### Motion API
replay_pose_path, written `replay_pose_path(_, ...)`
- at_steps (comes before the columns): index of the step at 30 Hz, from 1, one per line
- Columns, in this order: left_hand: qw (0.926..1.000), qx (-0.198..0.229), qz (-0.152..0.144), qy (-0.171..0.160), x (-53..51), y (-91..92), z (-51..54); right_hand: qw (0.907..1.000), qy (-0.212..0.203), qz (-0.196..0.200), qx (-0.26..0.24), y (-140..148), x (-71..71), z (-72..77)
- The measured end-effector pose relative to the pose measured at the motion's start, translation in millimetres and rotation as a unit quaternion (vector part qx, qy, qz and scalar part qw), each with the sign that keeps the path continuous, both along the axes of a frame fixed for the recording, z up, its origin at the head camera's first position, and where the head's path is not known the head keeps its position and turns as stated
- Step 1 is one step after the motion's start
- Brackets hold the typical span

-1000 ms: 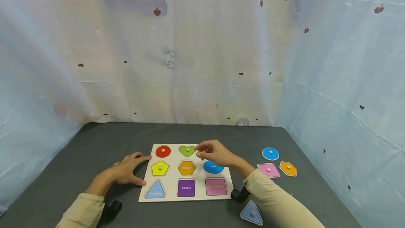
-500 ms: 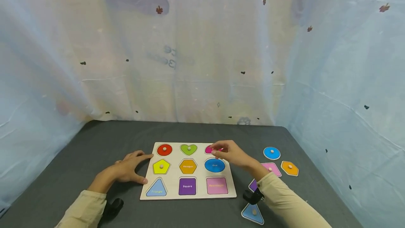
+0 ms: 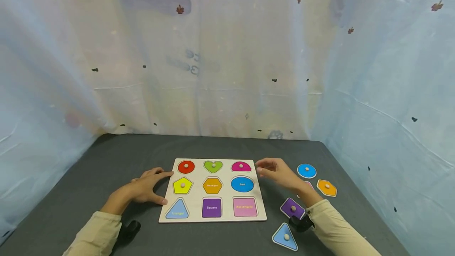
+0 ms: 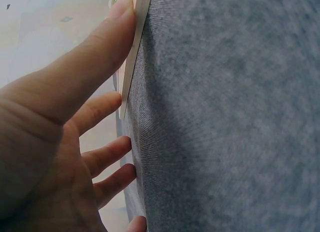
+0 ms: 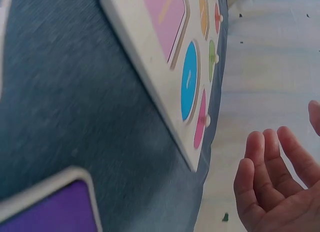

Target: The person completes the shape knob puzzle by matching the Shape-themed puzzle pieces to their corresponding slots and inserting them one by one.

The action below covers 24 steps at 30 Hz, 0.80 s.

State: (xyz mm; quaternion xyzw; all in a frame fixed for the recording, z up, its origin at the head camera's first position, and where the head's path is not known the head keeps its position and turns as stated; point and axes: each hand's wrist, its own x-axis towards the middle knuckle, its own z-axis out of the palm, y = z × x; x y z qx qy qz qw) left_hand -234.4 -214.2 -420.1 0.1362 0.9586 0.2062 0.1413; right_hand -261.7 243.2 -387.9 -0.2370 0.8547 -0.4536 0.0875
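Note:
A white wooden shape puzzle board [image 3: 227, 192] lies flat on the table. My left hand [image 3: 143, 188] rests at its left edge, thumb and index finger spread and touching the rim; in the left wrist view the thumb [image 4: 107, 39] lies against the board's edge. Knobbed pieces sit in the board: a red circle [image 3: 183, 170], a green heart [image 3: 209, 169], a magenta semicircle [image 3: 236, 168] and a yellow pentagon [image 3: 178, 188]. My right hand [image 3: 279, 174] hovers just off the board's upper right corner, fingers loosely bent, holding nothing.
Right of the board lie a blue oval piece [image 3: 302, 173], an orange hexagon piece [image 3: 322, 189], a purple piece [image 3: 287, 211] and a light blue triangle piece [image 3: 280, 241]. A pink piece is mostly hidden by the right forearm. A pale curtain [image 3: 227, 50] hangs behind the table.
My right hand has moved right, from beside the heart across the magenta semicircle and off the board. The semicircle and the purple piece have come into view. The left hand stays at the board's edge.

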Motion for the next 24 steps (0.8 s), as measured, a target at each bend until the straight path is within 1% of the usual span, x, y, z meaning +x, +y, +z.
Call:
replay_pose_path(4,1.0000,-0.003,0.002,0.001,-0.5,-0.4,-0.7,0.9998,0.002,-0.016,0.009,13.3,4.2,0.6)
replay_pose_path(14,1.0000,0.002,0.002,0.000,-0.1,-0.6,-0.8,0.9988,0.011,-0.047,-0.001,51.9,7.9,-4.0)
replay_pose_path(21,1.0000,0.004,0.003,-0.002,0.0,0.0,-0.9,0.9977,0.015,-0.065,-0.004,74.2,16.3,-8.1)
replay_pose_path(24,1.0000,0.003,0.004,-0.002,-0.7,0.0,-0.5,0.9969,0.016,-0.076,-0.009,85.2,17.8,-8.4)
